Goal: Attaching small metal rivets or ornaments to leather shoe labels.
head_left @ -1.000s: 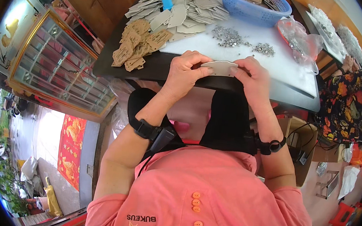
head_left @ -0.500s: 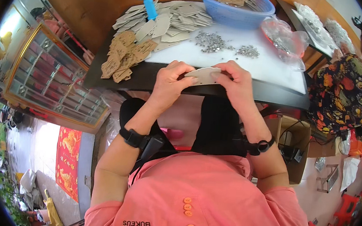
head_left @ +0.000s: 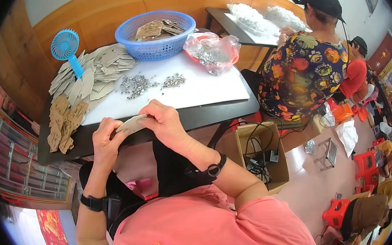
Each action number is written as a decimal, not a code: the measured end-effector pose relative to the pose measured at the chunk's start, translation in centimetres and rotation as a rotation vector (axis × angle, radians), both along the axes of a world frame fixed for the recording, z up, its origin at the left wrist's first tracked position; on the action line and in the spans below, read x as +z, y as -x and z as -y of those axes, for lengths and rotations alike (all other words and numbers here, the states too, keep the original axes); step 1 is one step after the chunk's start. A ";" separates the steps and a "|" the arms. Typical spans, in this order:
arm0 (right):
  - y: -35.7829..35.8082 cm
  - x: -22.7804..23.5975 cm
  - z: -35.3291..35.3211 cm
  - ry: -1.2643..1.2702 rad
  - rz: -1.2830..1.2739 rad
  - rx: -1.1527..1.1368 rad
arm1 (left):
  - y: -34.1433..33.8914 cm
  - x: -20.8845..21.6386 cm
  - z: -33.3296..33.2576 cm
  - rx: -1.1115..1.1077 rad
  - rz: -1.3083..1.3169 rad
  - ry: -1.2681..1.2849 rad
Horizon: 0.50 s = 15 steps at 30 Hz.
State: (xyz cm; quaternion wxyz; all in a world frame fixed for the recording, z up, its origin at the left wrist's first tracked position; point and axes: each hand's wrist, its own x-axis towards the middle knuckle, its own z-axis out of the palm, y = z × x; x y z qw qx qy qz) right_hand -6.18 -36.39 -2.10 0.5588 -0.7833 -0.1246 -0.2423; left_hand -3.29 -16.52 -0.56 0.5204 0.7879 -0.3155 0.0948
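Between both hands I hold a small pale card [head_left: 131, 124] with a scalloped edge, just above the table's front edge. My left hand [head_left: 106, 138] pinches its left end, thumb against the face. My right hand [head_left: 166, 125] grips the opposite end. Beyond them, two groups of small shiny metal pieces [head_left: 135, 86] are scattered on a white board [head_left: 196, 94]. Pale grey cards [head_left: 104, 71] are heaped at the left, and brown cards [head_left: 64, 121] lie at the near left corner.
A blue fan [head_left: 65, 44] stands among the pale cards. Behind are a blue basket [head_left: 153, 50] of cards and a red bowl [head_left: 233, 55] with a plastic bag. An open cardboard box [head_left: 276, 175] with cables sits right of my legs. A person in a floral top [head_left: 304, 76] works nearby.
My view has swung to the right, bringing more of the room and other people into sight. Both hands keep hold of the card, which looks more tilted in the picture.
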 end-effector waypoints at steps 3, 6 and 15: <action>0.4 0.6 -0.3 0.060 0.036 -0.083 | 0.2 0.3 -0.1 -0.009 0.079 -0.021; 0.3 0.7 -0.3 0.083 0.007 -0.074 | -0.1 0.2 -0.4 -0.033 0.061 0.001; -0.5 -0.7 0.5 -0.131 -0.065 0.062 | 0.5 0.8 -0.1 0.040 -0.102 0.012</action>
